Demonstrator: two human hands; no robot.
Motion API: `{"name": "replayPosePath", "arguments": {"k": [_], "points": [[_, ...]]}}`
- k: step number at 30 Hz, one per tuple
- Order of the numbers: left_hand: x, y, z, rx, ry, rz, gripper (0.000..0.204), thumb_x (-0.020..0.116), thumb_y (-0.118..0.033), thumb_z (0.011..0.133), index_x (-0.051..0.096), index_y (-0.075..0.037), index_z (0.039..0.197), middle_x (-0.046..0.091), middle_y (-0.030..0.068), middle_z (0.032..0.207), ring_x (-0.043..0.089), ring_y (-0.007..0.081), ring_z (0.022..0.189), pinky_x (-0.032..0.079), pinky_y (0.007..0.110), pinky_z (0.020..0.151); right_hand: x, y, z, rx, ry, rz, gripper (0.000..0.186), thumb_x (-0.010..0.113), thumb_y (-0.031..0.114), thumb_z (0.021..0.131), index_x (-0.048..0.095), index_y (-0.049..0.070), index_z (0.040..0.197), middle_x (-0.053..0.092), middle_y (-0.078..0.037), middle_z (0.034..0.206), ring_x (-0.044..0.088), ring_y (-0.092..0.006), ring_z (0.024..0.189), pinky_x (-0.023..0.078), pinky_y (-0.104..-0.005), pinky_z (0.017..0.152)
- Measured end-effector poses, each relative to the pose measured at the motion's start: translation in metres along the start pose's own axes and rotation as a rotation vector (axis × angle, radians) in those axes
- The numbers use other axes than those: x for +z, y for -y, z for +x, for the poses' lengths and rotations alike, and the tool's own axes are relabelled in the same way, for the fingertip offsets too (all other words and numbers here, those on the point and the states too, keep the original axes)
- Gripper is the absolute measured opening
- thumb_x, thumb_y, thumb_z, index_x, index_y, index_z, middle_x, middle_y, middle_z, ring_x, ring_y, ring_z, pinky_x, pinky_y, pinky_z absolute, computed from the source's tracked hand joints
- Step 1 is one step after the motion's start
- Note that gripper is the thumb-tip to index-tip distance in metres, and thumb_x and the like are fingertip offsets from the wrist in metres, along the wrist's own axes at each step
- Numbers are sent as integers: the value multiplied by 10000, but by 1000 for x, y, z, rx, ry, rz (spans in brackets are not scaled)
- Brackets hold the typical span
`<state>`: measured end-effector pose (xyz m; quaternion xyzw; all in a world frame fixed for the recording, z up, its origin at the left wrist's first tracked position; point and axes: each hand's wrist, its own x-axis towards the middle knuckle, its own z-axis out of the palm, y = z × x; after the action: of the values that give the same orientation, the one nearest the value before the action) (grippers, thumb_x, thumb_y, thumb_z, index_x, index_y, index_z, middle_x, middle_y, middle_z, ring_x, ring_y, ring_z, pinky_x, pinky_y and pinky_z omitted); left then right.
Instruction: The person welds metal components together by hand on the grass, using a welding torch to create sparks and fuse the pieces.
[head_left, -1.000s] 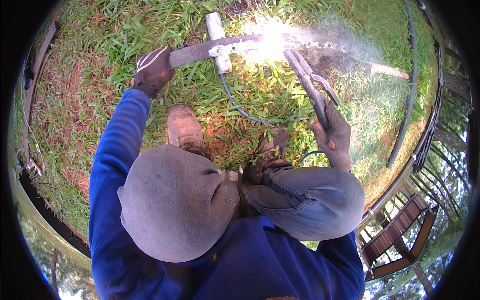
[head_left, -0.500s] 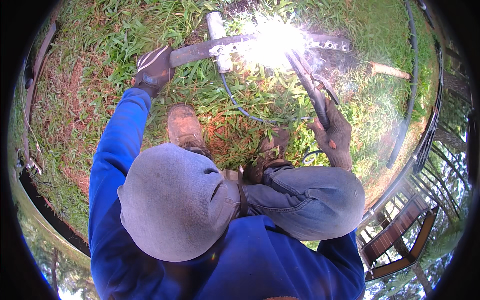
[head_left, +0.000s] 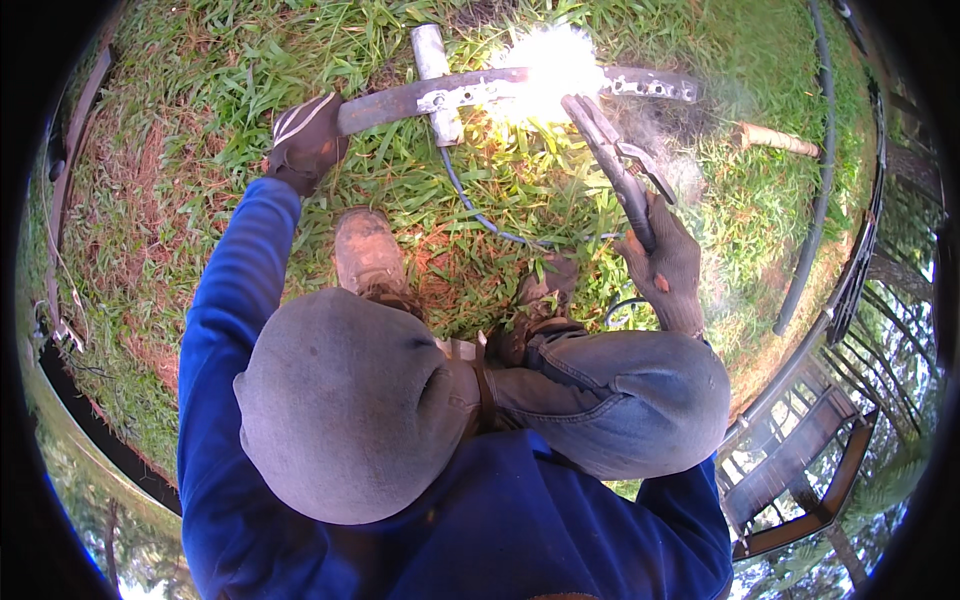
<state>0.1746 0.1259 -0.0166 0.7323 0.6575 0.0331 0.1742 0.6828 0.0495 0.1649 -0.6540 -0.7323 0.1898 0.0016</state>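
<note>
In a dark glove with pale stripes, my left hand (head_left: 308, 140) is closed round the left end of a curved flat metal bar (head_left: 385, 108). The bar has holes along it and lies across a short grey metal pipe (head_left: 430, 55) on the grass. My right hand (head_left: 668, 262), in a worn dark glove, grips a welding electrode holder (head_left: 622, 180). Its jaws point up and left toward the bar's middle. There a white welding arc (head_left: 553, 68) glares, hiding the electrode tip and part of the bar. Smoke drifts right of the holder.
A blue-grey cable (head_left: 465, 205) curves over the grass between my boots and the bar. A wooden stick (head_left: 780, 139) and a long dark hose (head_left: 815, 230) lie to the right. At the lower right stands a brown-framed structure (head_left: 800, 470).
The arc's glare has shrunk, and more of the bar shows right of it. The holder's jaws have shifted slightly up and left. My left hand keeps its hold on the bar.
</note>
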Motion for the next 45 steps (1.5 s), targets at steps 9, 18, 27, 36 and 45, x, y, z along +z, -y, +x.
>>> {"name": "replayPosePath", "arguments": {"k": [9, 18, 27, 36, 45], "points": [[3, 2, 0, 24, -37, -12, 258, 766, -196, 884, 727, -97, 1120, 775, 184, 1014, 759, 460, 990, 598, 574, 890, -1, 2, 0, 23, 19, 103, 833, 959, 234, 887, 568, 43, 1598, 782, -196, 1115, 827, -363, 1004, 658, -441, 856], [5, 5, 1, 13, -21, -21, 311, 780, -206, 877, 752, -127, 1177, 776, 193, 1025, 745, 483, 969, 598, 570, 854, -2, 4, 4, 62, 76, 94, 853, 968, 214, 861, 564, 49, 1593, 778, -218, 1140, 812, -427, 1035, 657, -477, 864], [6, 4, -2, 26, -53, -5, 283, 792, -206, 878, 737, -102, 1135, 774, 180, 1003, 763, 453, 995, 604, 566, 899, 4, 6, 5, 76, 37, 73, 775, 975, 192, 837, 587, 134, 1506, 776, -206, 1144, 797, -432, 1038, 645, -493, 870], [16, 12, -2, 49, -71, -19, 306, 794, -228, 883, 761, -152, 1177, 779, 165, 1013, 754, 458, 940, 602, 551, 837, 6, 2, 8, -91, -23, 106, 769, 922, 156, 902, 609, 27, 1592, 813, -206, 1170, 816, -260, 1026, 628, -371, 931], [9, 5, 0, 16, -48, -23, 259, 780, -211, 886, 734, -115, 1121, 770, 173, 999, 755, 455, 974, 592, 568, 885, 3, 5, 6, 90, 65, 154, 756, 909, 226, 907, 582, 54, 1567, 779, -230, 1152, 805, -430, 1038, 652, -478, 896]]}}
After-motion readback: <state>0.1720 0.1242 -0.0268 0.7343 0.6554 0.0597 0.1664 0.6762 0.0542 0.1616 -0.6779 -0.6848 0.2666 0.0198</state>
